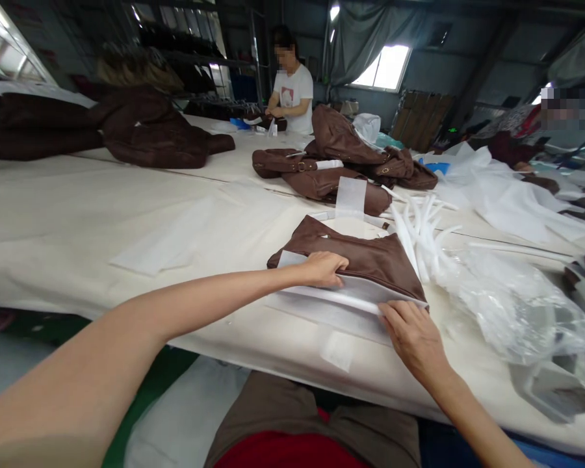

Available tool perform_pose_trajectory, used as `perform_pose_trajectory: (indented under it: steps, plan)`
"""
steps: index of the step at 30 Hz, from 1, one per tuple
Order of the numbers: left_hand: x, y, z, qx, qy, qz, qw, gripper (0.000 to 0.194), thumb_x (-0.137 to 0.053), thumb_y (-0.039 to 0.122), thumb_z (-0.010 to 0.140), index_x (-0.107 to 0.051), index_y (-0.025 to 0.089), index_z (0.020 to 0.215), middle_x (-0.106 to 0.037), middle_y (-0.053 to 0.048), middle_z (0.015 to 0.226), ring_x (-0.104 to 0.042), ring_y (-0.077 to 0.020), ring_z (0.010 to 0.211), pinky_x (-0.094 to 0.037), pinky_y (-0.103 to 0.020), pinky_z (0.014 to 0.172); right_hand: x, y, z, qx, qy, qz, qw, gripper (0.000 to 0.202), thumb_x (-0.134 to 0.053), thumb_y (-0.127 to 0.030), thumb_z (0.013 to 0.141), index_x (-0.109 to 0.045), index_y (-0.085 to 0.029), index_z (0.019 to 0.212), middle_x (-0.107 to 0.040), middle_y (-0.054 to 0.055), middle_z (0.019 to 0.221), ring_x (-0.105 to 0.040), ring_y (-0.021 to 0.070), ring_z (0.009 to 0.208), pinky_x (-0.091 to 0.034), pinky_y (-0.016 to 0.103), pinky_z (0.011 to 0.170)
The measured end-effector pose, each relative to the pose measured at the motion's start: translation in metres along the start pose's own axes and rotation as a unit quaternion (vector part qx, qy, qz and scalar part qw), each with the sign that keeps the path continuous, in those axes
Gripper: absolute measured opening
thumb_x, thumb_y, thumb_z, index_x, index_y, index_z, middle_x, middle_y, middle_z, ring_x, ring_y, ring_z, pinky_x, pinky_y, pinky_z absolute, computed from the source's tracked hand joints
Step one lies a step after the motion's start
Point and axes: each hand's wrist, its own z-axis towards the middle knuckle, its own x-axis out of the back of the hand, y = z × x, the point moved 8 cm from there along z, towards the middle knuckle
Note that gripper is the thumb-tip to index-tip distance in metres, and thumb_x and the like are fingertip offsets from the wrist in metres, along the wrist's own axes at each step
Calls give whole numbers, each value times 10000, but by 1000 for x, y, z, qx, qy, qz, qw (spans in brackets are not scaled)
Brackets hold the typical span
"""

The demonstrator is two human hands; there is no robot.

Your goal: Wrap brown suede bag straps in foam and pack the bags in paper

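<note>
Left hand [326,268]: I have it pinching brown bag [377,257], near edge
Right hand [413,331]: gripping white tube [348,300], right end
Brown bag: desk [78,218], near side, before brown pile [316,185]

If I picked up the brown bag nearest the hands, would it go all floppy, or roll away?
The brown bag would probably sag, since it looks soft and its top edge dips in the middle. It likely wouldn't roll, because it lies flattish on the table.

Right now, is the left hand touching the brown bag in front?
Touching: the head view shows the left hand gripping the brown bag by its edge.
</note>
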Motion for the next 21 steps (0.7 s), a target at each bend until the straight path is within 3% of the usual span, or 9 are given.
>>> perform_pose_trajectory:
  steps: [4, 9, 13, 18, 21]
  plan:
    - [-5, 1, -8, -14, 17, 3, 1000, 176, -692, 370, 772, -589, 236, 821, -695, 14, 819, -641, -217, 780, -332, -278, 603, -10, -8, 3, -4, 56, -51, 997, 182, -493, -175, 980, -661, -160, 1050, -666, 82, 908, -546, 194, 806, -333, 336, 700]
    - [-17, 10, -29, -63, 52, 12, 997, 91, -607, 246, 858, -605, 222, 946, -709, -5, 1018, -640, -205, 957, -371, -315, 816, -10, -9, -1, -41, 94, -60, 993, 107, -550, -183, 961, -657, -175, 970, -655, 60, 837, -546, 193, 790, -331, 342, 728]
    - [-24, 13, -36, -92, 70, 24, 993, 127, -584, 228, 882, -616, 201, 1002, -700, -25, 1017, -631, -195, 974, -364, -331, 837, -10, -9, -2, -50, 97, -66, 992, 71, -597, -211, 944, -652, -169, 929, -653, 58, 813, -544, 199, 768, -331, 342, 708]
    - [-26, 16, -40, -173, 105, 55, 978, 216, -572, 374, 928, -599, 180, 1018, -687, -40, 976, -624, -197, 900, -364, -346, 785, -16, -8, -2, -59, 75, -77, 992, 78, -599, -219, 939, -654, -168, 919, -656, 65, 814, -547, 210, 774, -335, 347, 715]
    - [-30, 16, -44, -203, 119, 87, 968, 180, -583, 311, 921, -583, 166, 1028, -679, -65, 1021, -611, -202, 927, -361, -345, 771, -7, -11, -1, -65, 47, -64, 995, 93, -571, -204, 950, -655, -166, 957, -660, 75, 839, -560, 214, 792, -349, 345, 714]
